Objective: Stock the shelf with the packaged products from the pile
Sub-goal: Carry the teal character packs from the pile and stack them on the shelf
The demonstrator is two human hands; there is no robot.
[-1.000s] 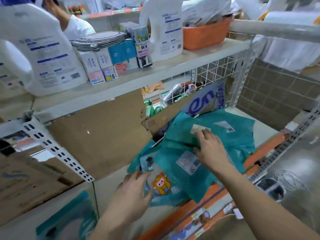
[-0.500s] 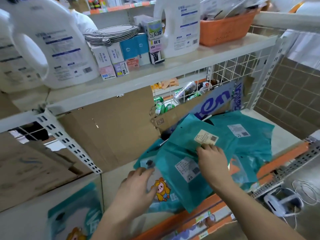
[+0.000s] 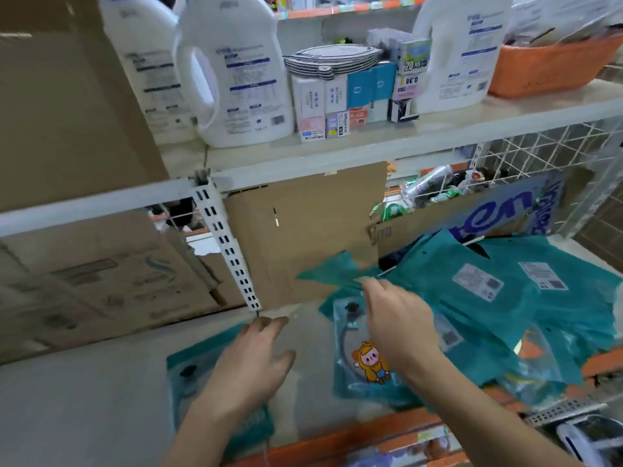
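The hands are apart, side by side over the lower shelf board [image 3: 101, 399]. The left hand [image 3: 249, 369] is spread palm down, fingers straight, over a flat packet [image 3: 188, 372] lying on the board. Whether the palm actually presses on it cannot be told. That packet's long axis runs from the near edge towards the back of the shelf.

The right hand [image 3: 401, 332] is raised a little and pinches the edge of a teal packet [image 3: 330, 273] between thumb and fingertips. The packet's free corner points left, past the fingertips, towards the cardboard sheet [image 3: 303, 237] beyond both hands. Blur hides its long axis.

Directly under the right wrist lies a cartoon packet [image 3: 369, 364], flat on the board. Its long axis also runs front to back, with the printed figure at the near end and a dark round part at the far end.

To the right of the right hand, the pile [image 3: 505, 298] of teal packets overlaps loosely, with the white labels facing up.

Beyond the left fingertips stands a slotted upright [image 3: 229, 251]. Above both hands, the upper shelf holds white detergent jugs [image 3: 242, 82], small boxes [image 3: 337, 96] and an orange basket [image 3: 546, 72].
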